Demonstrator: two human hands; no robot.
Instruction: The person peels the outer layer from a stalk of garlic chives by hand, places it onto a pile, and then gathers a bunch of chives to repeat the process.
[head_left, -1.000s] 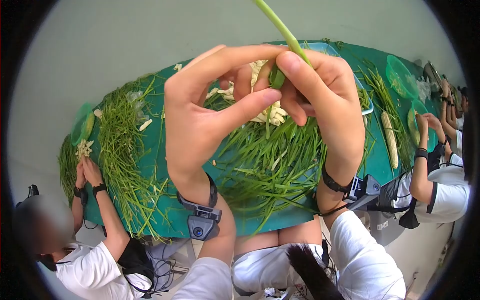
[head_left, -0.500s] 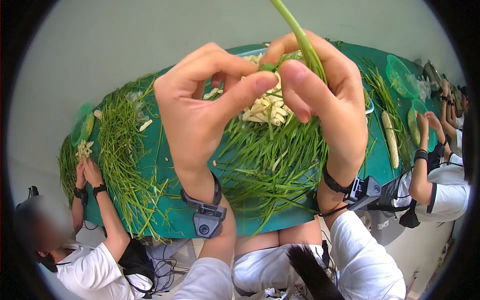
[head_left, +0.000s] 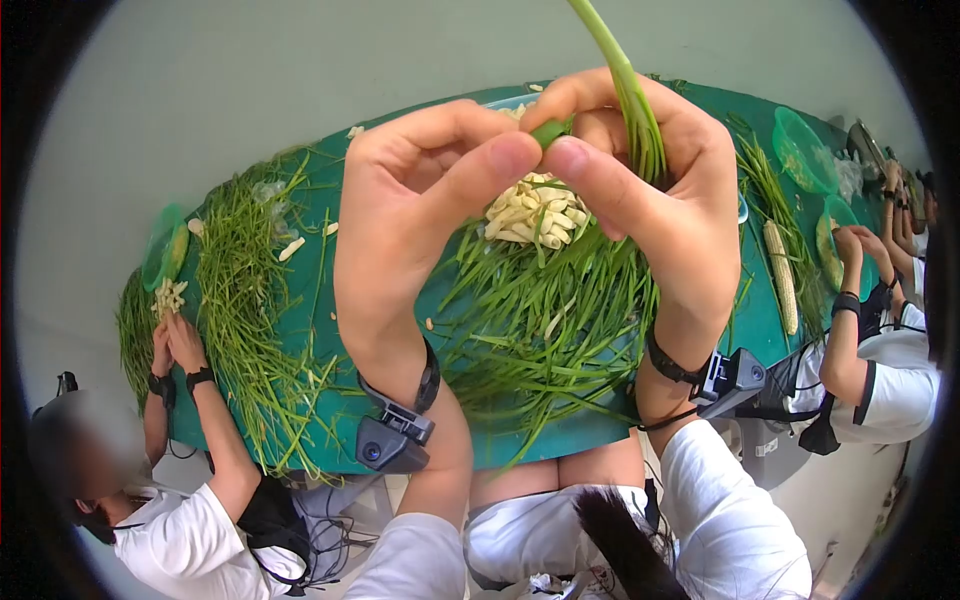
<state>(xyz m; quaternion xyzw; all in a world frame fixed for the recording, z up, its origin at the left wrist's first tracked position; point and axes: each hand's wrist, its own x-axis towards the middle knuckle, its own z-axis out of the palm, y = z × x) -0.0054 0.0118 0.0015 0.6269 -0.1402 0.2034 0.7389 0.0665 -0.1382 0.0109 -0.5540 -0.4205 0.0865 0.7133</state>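
Observation:
Both of my hands are raised over a green table (head_left: 340,250). My left hand (head_left: 420,220) and my right hand (head_left: 650,190) pinch the lower end of a long green stalk (head_left: 625,85) between thumbs and fingers. The stalk runs up and out of the top of the view. Its split leaves hang beside my right fingers. Below my hands lies a pile of green stalks (head_left: 540,320) and a heap of pale cut pieces (head_left: 535,212).
A person at the left (head_left: 180,500) handles pale pieces beside another spread of green stalks (head_left: 245,310). People at the right (head_left: 880,370) work near a corn cob (head_left: 780,275) and green bowls (head_left: 805,150). Each of my wrists wears a strapped black device.
My two thumbs have closed together on the stalk's end, and my left hand has shifted right and slightly down. The stalk's split leaves now hang by my right fingers.

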